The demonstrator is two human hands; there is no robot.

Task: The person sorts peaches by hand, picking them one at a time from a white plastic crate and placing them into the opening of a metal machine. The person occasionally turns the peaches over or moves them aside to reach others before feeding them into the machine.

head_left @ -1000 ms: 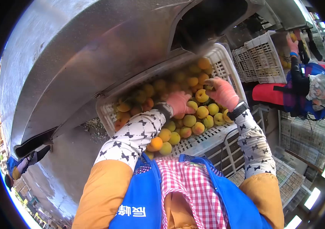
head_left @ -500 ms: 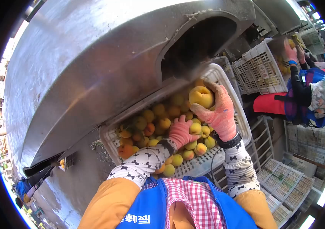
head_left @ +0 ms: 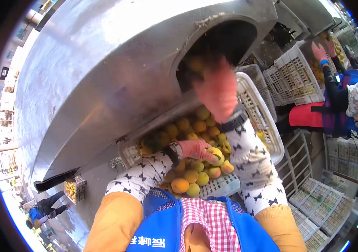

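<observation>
I'm seeing the loose peaches (head_left: 191, 176) sitting in a white crate (head_left: 260, 110), tucked under the curved metal housing (head_left: 116, 80); lattice walls are probably keeping them from rolling off. Left hand (head_left: 193, 149), pink-gloved, is reaching low into the pile, fingers lying against a yellow peach (head_left: 216, 153); can't tell if it's gripping or just touching. Probably staying low so the fruit isn't getting knocked about. Right hand (head_left: 217, 90) is blurring at the dark opening (head_left: 233, 38) in the housing, raised above the crate. A yellowish round shape (head_left: 197, 64) is showing just past its fingers, likely a peach; blur is hiding the fingertips, so can't tell whether it's holding or releasing. Housing is limiting room on the far side; right sleeve (head_left: 252, 164) is crossing the crate and blocking my view of some fruit. Beyond, white crates (head_left: 290, 77) are standing beside a co-worker (head_left: 351, 101), whose own hands are working there. Metal rack (head_left: 298, 157) is standing right of my crate, slatted trays (head_left: 321, 203) lying beyond it. Far left, a small fruit crate (head_left: 80, 187) is sitting near another person (head_left: 46, 208).
</observation>
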